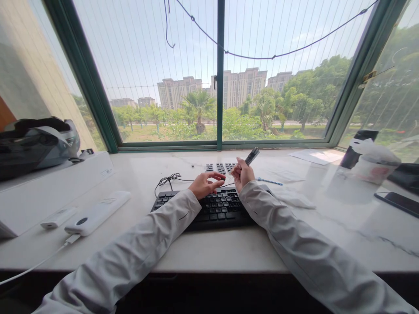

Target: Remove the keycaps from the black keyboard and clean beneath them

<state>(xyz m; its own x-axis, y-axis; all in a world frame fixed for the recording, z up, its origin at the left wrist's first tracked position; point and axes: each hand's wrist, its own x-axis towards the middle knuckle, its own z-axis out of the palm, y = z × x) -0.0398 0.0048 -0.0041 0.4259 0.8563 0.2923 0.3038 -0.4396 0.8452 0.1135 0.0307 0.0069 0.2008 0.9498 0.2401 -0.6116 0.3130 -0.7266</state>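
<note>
A black keyboard (218,213) lies on the white counter, with some keycaps off its upper right part. Above its upper rows my left hand (206,185) pinches a small dark keycap (223,178) between thumb and fingertips. My right hand (244,175) is closed round a black pen-shaped tool (252,156), whose thick end points up and away; its lower end is hidden. Behind the hands, several loose keycaps (220,167) stand in rows, and a single keycap (193,165) sits apart on the left. A thin blue stick (270,181) rests right of my right hand.
A coiled black cable (168,179) lies behind the keyboard. To the left are a white power bank (98,213), a smaller white device (59,217) and a white box (49,192) bearing a helmet (39,144). A phone (399,203) and plastic-wrapped tub (375,163) are right.
</note>
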